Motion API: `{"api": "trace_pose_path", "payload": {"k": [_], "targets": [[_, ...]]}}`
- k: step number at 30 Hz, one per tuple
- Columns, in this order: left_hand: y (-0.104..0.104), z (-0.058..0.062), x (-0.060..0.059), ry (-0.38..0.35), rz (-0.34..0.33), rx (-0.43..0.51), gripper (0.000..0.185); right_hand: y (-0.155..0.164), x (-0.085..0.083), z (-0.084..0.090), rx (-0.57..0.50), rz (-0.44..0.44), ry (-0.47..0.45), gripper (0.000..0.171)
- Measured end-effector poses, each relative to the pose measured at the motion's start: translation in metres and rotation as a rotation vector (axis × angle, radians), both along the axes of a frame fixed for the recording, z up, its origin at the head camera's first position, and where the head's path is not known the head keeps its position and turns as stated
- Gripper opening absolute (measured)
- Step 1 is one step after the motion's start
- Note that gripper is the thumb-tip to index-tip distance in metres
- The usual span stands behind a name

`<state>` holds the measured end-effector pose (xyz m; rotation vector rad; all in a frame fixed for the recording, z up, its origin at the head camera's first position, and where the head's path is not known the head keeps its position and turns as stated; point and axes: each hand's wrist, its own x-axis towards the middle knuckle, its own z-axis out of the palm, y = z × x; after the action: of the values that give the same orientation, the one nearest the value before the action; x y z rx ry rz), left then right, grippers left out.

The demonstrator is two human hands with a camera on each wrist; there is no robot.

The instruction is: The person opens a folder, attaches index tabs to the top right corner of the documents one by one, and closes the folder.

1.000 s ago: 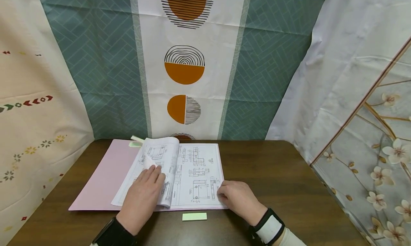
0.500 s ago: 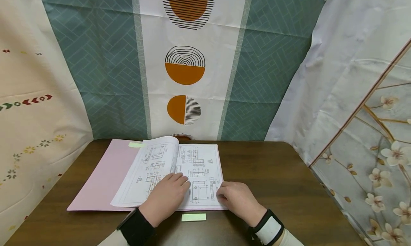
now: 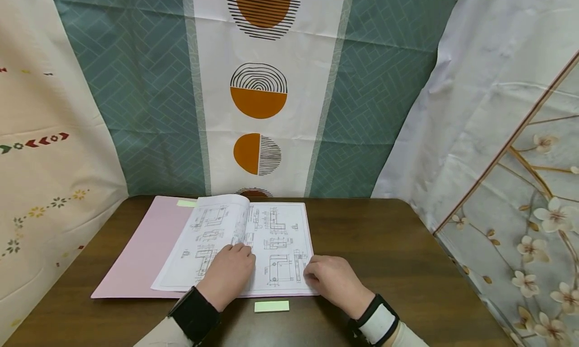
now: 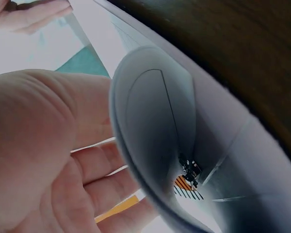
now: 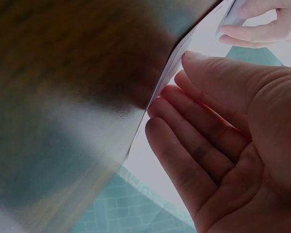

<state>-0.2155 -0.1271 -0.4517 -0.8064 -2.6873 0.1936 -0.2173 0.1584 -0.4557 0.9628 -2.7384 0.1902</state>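
A booklet of technical line drawings lies spread out, with its left page (image 3: pixel 199 256) bulging up near the spine and its right page (image 3: pixel 282 221) flat. Its pink cover (image 3: pixel 135 256) extends out to the left. My left hand (image 3: pixel 229 274) rests on the lower inner part of the left page. In the left wrist view, its extended fingers lie along the outside of the rolled page (image 4: pixel 150 107). My right hand (image 3: pixel 334 281) touches the lower right edge of the right page. In the right wrist view, its fingers are loosely bent, their tips at the page edge (image 5: pixel 172 68).
A pale green sticky tab (image 3: pixel 186 203) shows at the top of the left page, over the pink cover. Another green sticky strip (image 3: pixel 271 307) lies on the brown table (image 3: pixel 375 236) in front of the booklet. Patterned cloths (image 3: pixel 389 85) hang behind and at both sides.
My left hand has moved right and down from mid left page to near the spine, then slightly back left. The raised pale strip at the page's top left is out of sight. My right hand stays.
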Motion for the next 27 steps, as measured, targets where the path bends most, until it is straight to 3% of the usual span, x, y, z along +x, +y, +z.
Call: {"api": "trace_pose_path", "payload": {"k": [14,27], "targets": [[0.0011,0.0003,-0.0022,-0.114,0.112,0.012,0.025,0.0008,-0.0002,-0.0005,-0.002,0.016,0.009,0.016],[-0.0030,-0.0006,-0.0038,-0.142,0.120,0.081,0.028,0.0015,-0.0015,-0.0014,0.006,0.007,-0.008,0.013]]}}
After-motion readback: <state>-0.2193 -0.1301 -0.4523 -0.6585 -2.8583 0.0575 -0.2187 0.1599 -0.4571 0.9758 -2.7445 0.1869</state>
